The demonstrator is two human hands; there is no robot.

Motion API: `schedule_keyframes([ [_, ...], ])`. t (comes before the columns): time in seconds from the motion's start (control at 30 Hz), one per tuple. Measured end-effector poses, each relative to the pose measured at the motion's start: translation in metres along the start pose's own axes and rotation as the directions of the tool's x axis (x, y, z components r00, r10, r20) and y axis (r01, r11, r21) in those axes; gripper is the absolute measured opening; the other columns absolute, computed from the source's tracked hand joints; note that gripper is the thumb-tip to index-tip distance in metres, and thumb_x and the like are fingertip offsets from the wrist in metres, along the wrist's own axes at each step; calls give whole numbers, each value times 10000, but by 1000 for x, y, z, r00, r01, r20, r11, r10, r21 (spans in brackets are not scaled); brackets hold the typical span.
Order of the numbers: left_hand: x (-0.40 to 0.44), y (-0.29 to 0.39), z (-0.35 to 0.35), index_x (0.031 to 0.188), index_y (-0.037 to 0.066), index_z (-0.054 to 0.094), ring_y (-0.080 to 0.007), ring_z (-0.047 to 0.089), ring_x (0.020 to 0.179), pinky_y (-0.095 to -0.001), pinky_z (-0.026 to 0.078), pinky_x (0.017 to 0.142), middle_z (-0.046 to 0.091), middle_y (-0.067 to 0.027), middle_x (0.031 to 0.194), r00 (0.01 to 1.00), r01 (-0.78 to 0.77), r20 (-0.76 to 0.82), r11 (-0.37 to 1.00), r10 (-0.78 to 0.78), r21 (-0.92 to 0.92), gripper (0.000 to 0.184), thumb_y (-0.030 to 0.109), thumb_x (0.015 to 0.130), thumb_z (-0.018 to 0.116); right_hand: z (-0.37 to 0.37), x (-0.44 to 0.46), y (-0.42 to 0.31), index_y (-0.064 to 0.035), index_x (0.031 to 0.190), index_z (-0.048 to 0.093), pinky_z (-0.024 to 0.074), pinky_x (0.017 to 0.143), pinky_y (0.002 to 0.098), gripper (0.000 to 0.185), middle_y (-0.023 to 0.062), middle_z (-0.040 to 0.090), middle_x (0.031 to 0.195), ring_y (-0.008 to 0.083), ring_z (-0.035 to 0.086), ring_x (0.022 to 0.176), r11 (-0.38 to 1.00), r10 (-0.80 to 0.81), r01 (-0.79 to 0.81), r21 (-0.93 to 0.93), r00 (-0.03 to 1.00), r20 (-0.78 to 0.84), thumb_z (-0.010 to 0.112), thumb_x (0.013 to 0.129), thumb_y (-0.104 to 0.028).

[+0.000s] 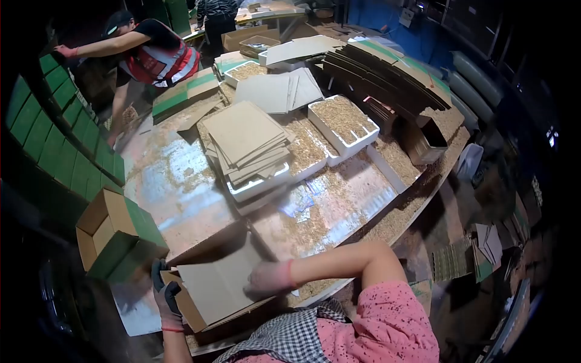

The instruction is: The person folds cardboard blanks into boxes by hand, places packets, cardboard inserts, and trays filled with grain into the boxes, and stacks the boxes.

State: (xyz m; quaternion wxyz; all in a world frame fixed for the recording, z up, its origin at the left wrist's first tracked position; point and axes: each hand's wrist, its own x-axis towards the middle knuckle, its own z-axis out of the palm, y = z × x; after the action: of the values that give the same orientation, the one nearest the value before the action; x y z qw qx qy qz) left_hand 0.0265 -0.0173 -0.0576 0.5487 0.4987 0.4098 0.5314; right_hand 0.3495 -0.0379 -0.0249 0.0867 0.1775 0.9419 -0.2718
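Left hand (167, 297) and right hand (270, 279) at an open carton (186, 307) on a crowded desk (196, 213)

Nearest, at the bottom, are a checked apron (284, 336) and a pink speckled sleeve (396, 320). The gloved left hand is closed on the left edge of the open carton, which sits at the near side of the desk, right in front of the person. A flat cardboard sheet (212, 287) slants across the carton's opening. The gloved right hand is over the right part of that sheet; it is blurred, and whether its fingers are spread or gripping cannot be told.

Just left, a green-sided carton (115, 259) stands close to the left hand, so room is tight there. Beyond the open carton's far edge, a stretch of desk dusted with shavings gives some space, up to a white foam tray (261, 186) bearing a stack of cardboard sheets (245, 134). Rightward, another stretch holds small printed papers (296, 202) and ends at the desk's curving edge, strewn with shavings.

Farther back, a shavings-filled tray (356, 147) stands right of the stack, with flattened cartons (378, 74) piled behind. At far left, a co-worker in a red vest (160, 62) reaches to a wall of green boxes (57, 142).
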Motion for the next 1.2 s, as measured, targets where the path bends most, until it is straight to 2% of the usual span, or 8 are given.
schedule_keyframes([
  [0.13,6,54,43,1398,2,362,-190,453,1237,-298,369,1027,484,-97,1328,977,-3,-195,928,82,373,621,118,840,609,-31,-57,26,-104,1066,620,492,781,366,226,116,657,940,265,631,818,890,453,-228,394,530,-717,541,895,-229],
  [0.23,-5,95,91,1383,102,414,-224,441,1266,-332,336,1047,461,-176,1360,885,163,76,457,-460,875,622,247,825,648,10,-89,115,-132,1066,630,481,787,373,283,149,641,905,264,620,848,616,733,-333,714,-89,-674,630,832,-291],
  [0.3,-17,30,84,1342,139,464,-280,436,1275,-394,304,1072,457,-198,1358,722,-639,533,-129,-441,758,580,367,831,616,73,-77,172,-129,1067,629,456,833,399,370,146,641,911,282,604,927,449,614,-751,484,-133,-778,667,783,-363],
  [0.53,-8,54,80,1267,75,517,-341,447,1230,-504,274,1088,509,-170,1288,904,-309,347,179,-251,934,550,340,799,638,102,-84,193,-117,818,701,425,874,403,213,109,674,857,296,591,947,323,814,-541,777,-260,-519,694,732,-311],
  [0.77,-25,23,47,1223,97,553,-383,346,1290,-528,225,1110,447,-154,1328,928,-356,360,-52,101,933,543,193,714,717,107,-88,175,-177,881,685,417,874,401,287,87,635,981,287,529,1032,274,711,-806,526,-198,-674,621,778,-437],
  [0.97,-34,12,30,1420,99,354,-374,236,1378,-457,208,1138,269,-196,1482,983,-105,79,156,169,982,739,89,751,668,123,-109,195,-31,915,685,463,835,298,154,79,667,889,185,590,946,579,735,-141,803,-337,-589,627,788,-96],
  [1.07,-32,0,21,1447,4,248,-349,232,1391,-354,213,1140,227,-224,1498,997,-62,28,572,69,818,736,-51,767,523,23,-88,92,5,949,621,447,858,281,175,90,615,1026,191,562,1006,802,589,101,589,-304,-749,568,786,41],
  [1.2,-37,-6,17,1482,68,178,-296,221,1405,-353,221,1134,210,-184,1515,997,7,-48,539,62,843,755,30,822,544,-9,-17,24,-75,981,627,404,986,434,277,121,618,1093,321,559,1082,965,41,-234,-121,588,-808,700,714,-77],
])
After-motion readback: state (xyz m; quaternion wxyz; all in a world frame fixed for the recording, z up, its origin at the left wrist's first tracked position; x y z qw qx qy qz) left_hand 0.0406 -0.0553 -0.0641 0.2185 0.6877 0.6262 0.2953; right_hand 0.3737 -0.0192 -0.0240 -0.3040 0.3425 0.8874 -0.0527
